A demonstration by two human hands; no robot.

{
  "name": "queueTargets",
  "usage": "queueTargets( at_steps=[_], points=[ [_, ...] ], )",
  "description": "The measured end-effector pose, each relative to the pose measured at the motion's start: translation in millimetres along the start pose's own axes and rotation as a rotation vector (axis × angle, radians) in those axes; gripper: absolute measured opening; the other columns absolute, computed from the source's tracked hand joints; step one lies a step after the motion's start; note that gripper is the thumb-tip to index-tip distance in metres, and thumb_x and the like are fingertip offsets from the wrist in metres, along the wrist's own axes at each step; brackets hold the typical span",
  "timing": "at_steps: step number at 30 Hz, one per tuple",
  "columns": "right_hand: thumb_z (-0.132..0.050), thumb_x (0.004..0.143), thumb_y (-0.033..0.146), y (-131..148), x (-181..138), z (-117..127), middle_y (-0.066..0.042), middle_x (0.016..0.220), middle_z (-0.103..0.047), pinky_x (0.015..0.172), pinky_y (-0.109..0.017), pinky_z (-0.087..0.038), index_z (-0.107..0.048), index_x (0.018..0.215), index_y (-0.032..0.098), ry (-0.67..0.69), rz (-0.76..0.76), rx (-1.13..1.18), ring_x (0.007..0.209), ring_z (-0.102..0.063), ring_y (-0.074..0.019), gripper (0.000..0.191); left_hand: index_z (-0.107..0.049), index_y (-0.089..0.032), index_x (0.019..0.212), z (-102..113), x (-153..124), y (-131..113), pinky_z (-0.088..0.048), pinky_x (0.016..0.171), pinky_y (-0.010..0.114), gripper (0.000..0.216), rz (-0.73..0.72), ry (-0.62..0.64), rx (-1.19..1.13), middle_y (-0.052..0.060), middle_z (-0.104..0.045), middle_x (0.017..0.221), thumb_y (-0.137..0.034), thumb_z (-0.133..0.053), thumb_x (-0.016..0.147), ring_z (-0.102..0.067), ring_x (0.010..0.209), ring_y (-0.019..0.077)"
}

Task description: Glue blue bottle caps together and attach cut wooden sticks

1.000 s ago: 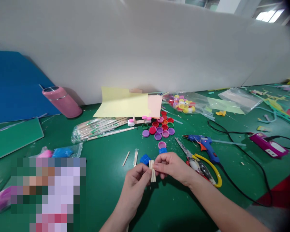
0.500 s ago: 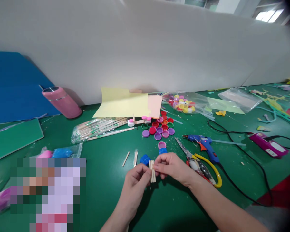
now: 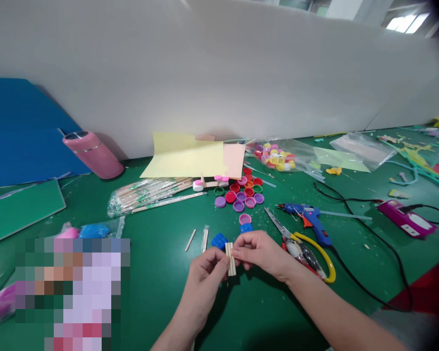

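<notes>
Short pale wooden sticks (image 3: 230, 259) stand side by side between my two hands, pinched from both sides. My left hand (image 3: 209, 273) is closed on their left edge, thumb in front. From the right, my right hand (image 3: 258, 252) grips them between thumb and fingers. Just behind the hands lie a blue clay-like piece (image 3: 219, 241) and a second blue piece (image 3: 246, 228), with a pink bottle cap (image 3: 245, 219) touching the latter. A loose wooden stick (image 3: 190, 240) and a wrapped stick (image 3: 205, 239) rest on the green table left of them.
Scissors (image 3: 277, 223), yellow-handled pliers (image 3: 327, 265) and a blue glue gun (image 3: 310, 219) with a black cord lie to the right. Several bottle caps (image 3: 239, 206), bagged sticks (image 3: 149, 192), coloured paper (image 3: 185, 156) and a pink flask (image 3: 95, 155) are farther back. A blurred-out area covers the lower left.
</notes>
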State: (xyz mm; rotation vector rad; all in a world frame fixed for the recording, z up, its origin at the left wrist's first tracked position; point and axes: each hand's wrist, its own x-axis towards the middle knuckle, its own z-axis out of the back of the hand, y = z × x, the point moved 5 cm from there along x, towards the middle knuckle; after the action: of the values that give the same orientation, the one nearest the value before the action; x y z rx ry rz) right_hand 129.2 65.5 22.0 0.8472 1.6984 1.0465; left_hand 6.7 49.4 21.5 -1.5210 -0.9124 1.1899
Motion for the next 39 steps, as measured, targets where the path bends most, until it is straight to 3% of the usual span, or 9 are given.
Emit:
queueTargets(
  at_steps=[28, 39],
  points=[
    [-0.071, 0.059, 0.035, -1.2, -2.2, -0.6, 0.002, 0.055, -0.059, 0.045, -0.017, -0.038, -0.06, 0.065, 0.012, 0.018, 0.014, 0.0, 0.045, -0.048, -0.0053, 0.026, -0.051, -0.015, 0.055, -1.4, 0.2, -0.8, -0.026, 0.05, 0.02, 0.024, 0.006, 0.001, -0.03, -0.006, -0.043, 0.049, -0.027, -0.054, 0.075, -0.035, 0.05, 0.0079],
    [-0.072, 0.059, 0.038, -2.5, -5.3, -1.0, 0.004, 0.053, -0.054, 0.046, -0.018, -0.034, -0.059, 0.065, 0.013, 0.006, 0.019, -0.005, 0.048, -0.045, -0.0064, 0.029, -0.053, -0.016, 0.052, -0.5, -1.2, -5.4, -0.026, 0.048, 0.02, 0.023, 0.031, -0.074, -0.085, -0.005, -0.043, 0.046, -0.026, -0.059, 0.071, -0.035, 0.048, 0.0084]
  ],
)
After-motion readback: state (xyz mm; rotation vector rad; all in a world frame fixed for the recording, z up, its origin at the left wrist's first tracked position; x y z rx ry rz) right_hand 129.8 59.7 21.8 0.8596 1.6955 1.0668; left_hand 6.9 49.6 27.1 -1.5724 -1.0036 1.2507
